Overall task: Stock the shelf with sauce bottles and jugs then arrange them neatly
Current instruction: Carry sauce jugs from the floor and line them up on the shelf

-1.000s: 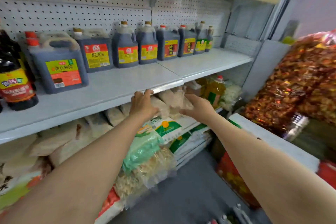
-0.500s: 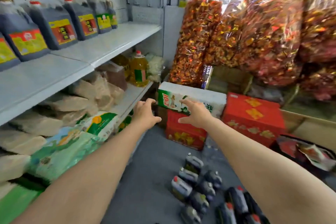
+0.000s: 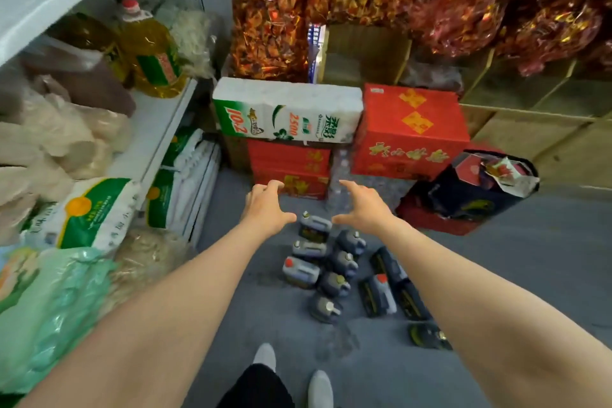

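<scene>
Head view: grey floor (image 3: 496, 275), dark sauce jugs (image 3: 326, 262) below left hand (image 3: 266, 207) and right hand (image 3: 364, 209), fingers spread, empty.

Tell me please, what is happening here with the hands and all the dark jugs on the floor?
A person is stocking a shop shelf. Both hands are empty and stretched forward over a cluster of dark sauce jugs standing on the grey floor. The left hand and the right hand have their fingers spread and hold nothing yet. A few flatter dark bottles lie beside the jugs. On the left, the lower shelf holds a yellow oil bottle and bagged goods.
</scene>
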Demonstrator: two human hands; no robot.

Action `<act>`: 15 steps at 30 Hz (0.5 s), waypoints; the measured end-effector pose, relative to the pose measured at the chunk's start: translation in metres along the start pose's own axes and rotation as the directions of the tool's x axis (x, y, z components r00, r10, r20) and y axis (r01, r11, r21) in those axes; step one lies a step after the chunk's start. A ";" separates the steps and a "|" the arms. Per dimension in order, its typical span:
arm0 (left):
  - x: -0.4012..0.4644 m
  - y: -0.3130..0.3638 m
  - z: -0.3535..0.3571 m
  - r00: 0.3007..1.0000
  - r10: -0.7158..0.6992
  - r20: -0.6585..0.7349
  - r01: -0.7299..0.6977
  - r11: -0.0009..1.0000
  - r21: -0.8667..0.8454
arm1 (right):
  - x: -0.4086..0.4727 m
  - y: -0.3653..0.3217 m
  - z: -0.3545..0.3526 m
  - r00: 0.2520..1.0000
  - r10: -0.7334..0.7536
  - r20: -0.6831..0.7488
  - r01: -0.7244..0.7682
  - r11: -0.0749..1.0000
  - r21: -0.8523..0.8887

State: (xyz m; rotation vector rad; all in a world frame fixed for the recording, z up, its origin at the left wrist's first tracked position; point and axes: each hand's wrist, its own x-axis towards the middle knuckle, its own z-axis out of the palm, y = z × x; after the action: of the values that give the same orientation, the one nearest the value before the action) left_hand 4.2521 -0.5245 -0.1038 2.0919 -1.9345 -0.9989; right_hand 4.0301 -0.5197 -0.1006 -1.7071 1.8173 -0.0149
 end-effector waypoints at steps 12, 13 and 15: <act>0.066 -0.087 0.113 0.960 -0.073 0.269 0.057 0.996 0.070 | 0.042 0.081 0.148 0.963 0.228 0.143 -0.242 0.965 0.096; 0.072 -0.096 0.125 0.957 -0.079 0.278 0.066 0.996 0.057 | 0.046 0.088 0.161 0.958 0.242 0.153 -0.258 0.962 0.093; 0.089 -0.116 0.159 0.950 -0.092 0.298 0.083 0.996 0.041 | 0.062 0.109 0.195 0.944 0.275 0.183 -0.294 0.952 0.089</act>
State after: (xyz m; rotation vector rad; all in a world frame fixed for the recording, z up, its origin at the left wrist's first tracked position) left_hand 4.2616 -0.5333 -0.3191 2.1641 -2.0099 -1.3881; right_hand 4.0229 -0.4793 -0.3289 -1.3123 1.8797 0.1399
